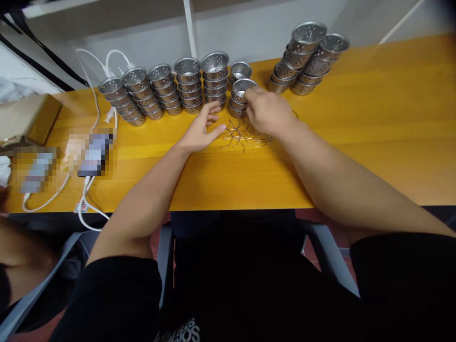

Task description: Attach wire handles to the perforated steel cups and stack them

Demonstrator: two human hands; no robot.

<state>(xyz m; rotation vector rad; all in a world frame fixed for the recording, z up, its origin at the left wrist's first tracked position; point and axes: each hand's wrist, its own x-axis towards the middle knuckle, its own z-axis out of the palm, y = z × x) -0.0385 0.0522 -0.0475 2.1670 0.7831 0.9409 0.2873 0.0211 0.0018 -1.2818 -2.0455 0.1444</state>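
Observation:
Perforated metal cups stand in nested stacks along the back of the wooden table. My right hand [269, 111] is closed at the right rim of the top perforated metal cup [243, 89] of a short stack; its fingertips are partly hidden there. Another short stack [240, 70] stands just behind that one. My left hand [203, 128] is open, fingers apart, in front of a taller stack [215, 80], and holds nothing. Thin curved metal wires [245, 137] lie in a loose pile on the table between and below my hands, partly covered by the right one.
Several more cup stacks [161, 89] line up at left, and two tall ones [309, 54] lean at back right. Two blurred phones [95, 154] with white cables and a cardboard box [32, 118] occupy the left end. Another person's leg [24, 247] shows at lower left.

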